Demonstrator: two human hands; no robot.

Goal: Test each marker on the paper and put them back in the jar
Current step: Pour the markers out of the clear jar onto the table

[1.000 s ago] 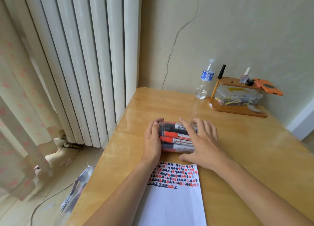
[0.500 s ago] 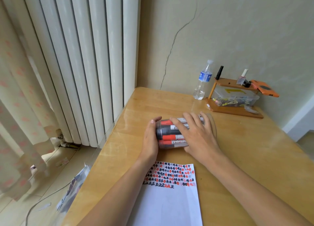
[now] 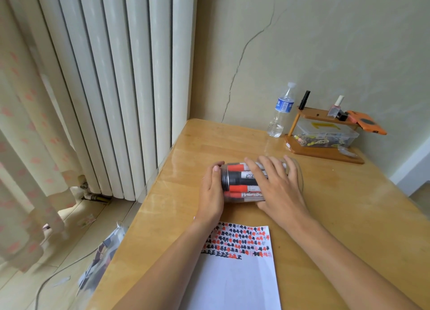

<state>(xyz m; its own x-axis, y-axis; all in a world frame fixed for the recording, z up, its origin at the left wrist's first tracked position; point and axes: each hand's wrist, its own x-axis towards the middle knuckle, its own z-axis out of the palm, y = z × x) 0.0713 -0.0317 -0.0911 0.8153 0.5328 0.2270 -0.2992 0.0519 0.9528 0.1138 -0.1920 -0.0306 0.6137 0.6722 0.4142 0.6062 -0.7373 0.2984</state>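
Between both hands lies the jar of markers on its side on the bench: left hand flat against its mouth, right hand spread over its body. Should the left palm slip away, markers could slide out toward the paper near the wrists.

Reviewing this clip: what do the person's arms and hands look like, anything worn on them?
Both forearms are bare as far as the frame shows: no sleeves, gloves, watch or bracelets visible. The left hand and right hand are bare too, with short, unpainted-looking nails. A ring cannot be ruled out at this size.
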